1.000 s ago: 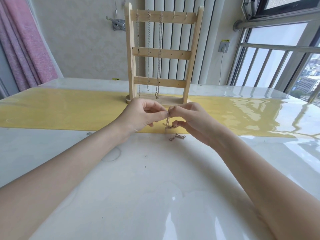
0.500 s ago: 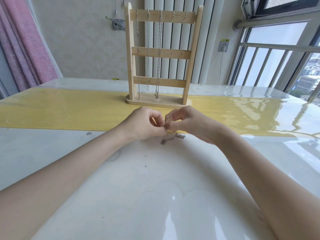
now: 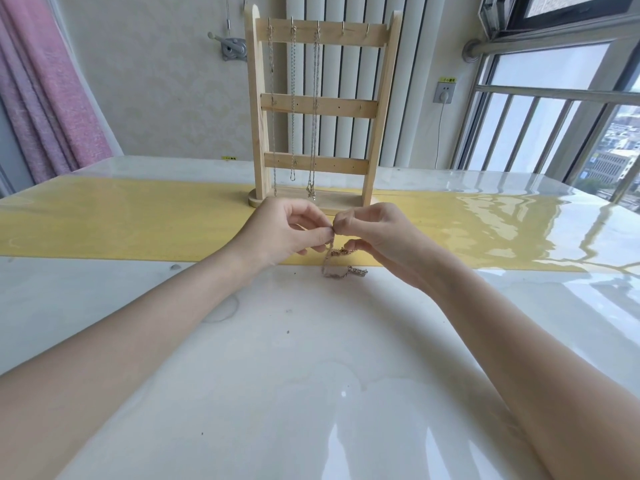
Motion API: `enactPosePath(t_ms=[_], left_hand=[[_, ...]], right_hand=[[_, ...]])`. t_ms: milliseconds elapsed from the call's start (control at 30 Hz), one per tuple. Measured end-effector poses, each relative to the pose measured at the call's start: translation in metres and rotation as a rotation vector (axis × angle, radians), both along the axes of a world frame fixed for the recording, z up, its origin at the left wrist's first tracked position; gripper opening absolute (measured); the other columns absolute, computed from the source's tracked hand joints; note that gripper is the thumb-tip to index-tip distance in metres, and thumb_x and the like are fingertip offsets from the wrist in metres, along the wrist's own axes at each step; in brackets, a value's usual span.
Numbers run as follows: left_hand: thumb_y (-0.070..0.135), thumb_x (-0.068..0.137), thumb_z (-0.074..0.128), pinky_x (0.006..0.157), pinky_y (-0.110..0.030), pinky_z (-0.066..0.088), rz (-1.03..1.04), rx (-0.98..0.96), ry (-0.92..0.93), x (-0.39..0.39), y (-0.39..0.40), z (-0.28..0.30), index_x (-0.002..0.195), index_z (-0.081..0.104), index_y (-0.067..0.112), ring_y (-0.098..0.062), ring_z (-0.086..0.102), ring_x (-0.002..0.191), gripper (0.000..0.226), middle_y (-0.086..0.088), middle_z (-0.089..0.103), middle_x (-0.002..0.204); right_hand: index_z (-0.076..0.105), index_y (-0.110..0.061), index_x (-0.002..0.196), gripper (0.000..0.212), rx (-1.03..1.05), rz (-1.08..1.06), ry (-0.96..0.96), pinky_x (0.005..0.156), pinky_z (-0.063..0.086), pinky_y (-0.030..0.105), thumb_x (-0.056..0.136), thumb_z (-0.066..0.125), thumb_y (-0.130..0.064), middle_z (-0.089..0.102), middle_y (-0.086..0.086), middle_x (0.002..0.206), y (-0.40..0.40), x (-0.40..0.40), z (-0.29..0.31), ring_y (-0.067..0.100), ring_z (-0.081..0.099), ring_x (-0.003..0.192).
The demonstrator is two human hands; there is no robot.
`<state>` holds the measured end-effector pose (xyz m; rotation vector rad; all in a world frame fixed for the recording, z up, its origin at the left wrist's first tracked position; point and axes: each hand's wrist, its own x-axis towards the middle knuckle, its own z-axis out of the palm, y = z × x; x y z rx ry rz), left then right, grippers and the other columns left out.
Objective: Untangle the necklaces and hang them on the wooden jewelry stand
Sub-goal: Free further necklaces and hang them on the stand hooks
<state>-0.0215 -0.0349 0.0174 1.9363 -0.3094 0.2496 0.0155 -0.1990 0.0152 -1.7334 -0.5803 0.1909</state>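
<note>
Silver necklace chain [image 3: 341, 268] is pinched by left hand [image 3: 289, 233] and right hand [image 3: 375, 233], each grip clamped on it, and a hasty tug could tighten the knot.

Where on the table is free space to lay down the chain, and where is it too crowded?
Free: the white table between the forearms, and the yellow strip left of the wooden stand. Crowded: where the left hand and right hand pinch the chain, just before the stand's base.
</note>
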Motion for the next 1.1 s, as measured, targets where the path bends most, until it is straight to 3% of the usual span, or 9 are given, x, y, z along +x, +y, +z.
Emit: enactPosePath(t_ms=[133, 233, 367, 500, 600, 733, 933, 1100], left_hand=[[0.010, 0.073, 0.074, 0.057, -0.022, 0.043, 0.016, 0.140, -0.065, 0.002, 0.001, -0.003, 0.064, 0.061, 0.022, -0.003, 0.053, 0.054, 0.020, 0.012, 0.060, 0.057], [0.012, 0.071, 0.072, 0.056, -0.014, 0.042, 0.007, 0.201, -0.144, 0.001, -0.001, -0.007, 0.062, 0.059, 0.023, 0.000, 0.049, 0.054, 0.019, 0.011, 0.056, 0.058], [0.017, 0.065, 0.064, 0.053, -0.012, 0.039, -0.029, 0.160, -0.151, -0.003, -0.004, -0.005, 0.060, 0.057, 0.021, 0.000, 0.046, 0.051, 0.010, 0.011, 0.054, 0.055], [-0.001, 0.082, 0.059, 0.048, -0.013, 0.037, -0.065, -0.040, 0.027, -0.003, -0.005, -0.002, 0.065, 0.057, 0.010, -0.001, 0.042, 0.042, 0.020, 0.010, 0.054, 0.047], [0.007, 0.088, 0.057, 0.045, -0.014, 0.038, -0.105, -0.252, 0.196, -0.004, -0.004, 0.001, 0.068, 0.055, 0.008, -0.003, 0.041, 0.042, 0.020, 0.008, 0.054, 0.052], [0.007, 0.092, 0.050, 0.041, -0.014, 0.036, -0.088, -0.403, 0.264, -0.003, -0.002, 0.006, 0.067, 0.053, 0.010, -0.003, 0.039, 0.040, 0.025, 0.006, 0.052, 0.052], [0.009, 0.092, 0.052, 0.041, -0.013, 0.037, -0.058, -0.404, 0.267, -0.002, 0.000, 0.004, 0.068, 0.057, 0.012, -0.003, 0.039, 0.041, 0.025, 0.006, 0.051, 0.054], [0.009, 0.092, 0.055, 0.044, -0.013, 0.041, 0.016, -0.182, 0.205, 0.000, 0.001, 0.002, 0.068, 0.058, 0.008, -0.002, 0.042, 0.041, 0.024, 0.007, 0.052, 0.052]], right_hand=[[0.064, 0.001, 0.078, 0.011, -0.061, -0.003, -0.021, 0.072, 0.042, 0.025, 0.088, 0.058, -0.001, 0.050, 0.012, 0.081, 0.002, 0.000, -0.001, 0.017, 0.046, 0.078], [0.064, 0.008, 0.080, 0.013, -0.112, 0.026, -0.005, 0.069, 0.043, 0.020, 0.086, 0.059, -0.002, 0.050, 0.013, 0.082, 0.002, 0.001, -0.002, 0.016, 0.046, 0.076], [0.056, 0.022, 0.084, 0.036, -0.038, 0.117, 0.154, 0.070, 0.038, 0.028, 0.075, 0.060, -0.013, 0.043, 0.012, 0.089, 0.001, 0.003, -0.004, 0.022, 0.036, 0.083], [0.064, 0.008, 0.084, 0.022, 0.050, 0.121, 0.180, 0.069, 0.042, 0.026, 0.076, 0.062, -0.012, 0.050, 0.015, 0.085, 0.003, 0.001, -0.003, 0.020, 0.045, 0.084], [0.067, -0.008, 0.065, 0.019, 0.160, -0.003, 0.100, 0.070, 0.042, 0.026, 0.084, 0.066, -0.006, 0.060, 0.002, 0.073, 0.001, 0.002, 0.001, 0.010, 0.054, 0.076], [0.070, -0.011, 0.074, 0.008, 0.231, -0.032, 0.009, 0.072, 0.041, 0.025, 0.082, 0.069, -0.011, 0.066, -0.006, 0.075, -0.002, 0.002, 0.006, 0.005, 0.058, 0.075], [0.071, -0.009, 0.074, 0.007, 0.086, -0.083, -0.125, 0.071, 0.041, 0.025, 0.079, 0.075, -0.012, 0.062, -0.009, 0.077, 0.005, -0.002, 0.004, 0.006, 0.055, 0.075], [0.065, -0.020, 0.066, 0.019, -0.104, -0.142, -0.283, 0.069, 0.042, 0.013, 0.081, 0.073, -0.011, 0.057, -0.010, 0.081, 0.008, -0.004, 0.003, 0.000, 0.053, 0.076]])
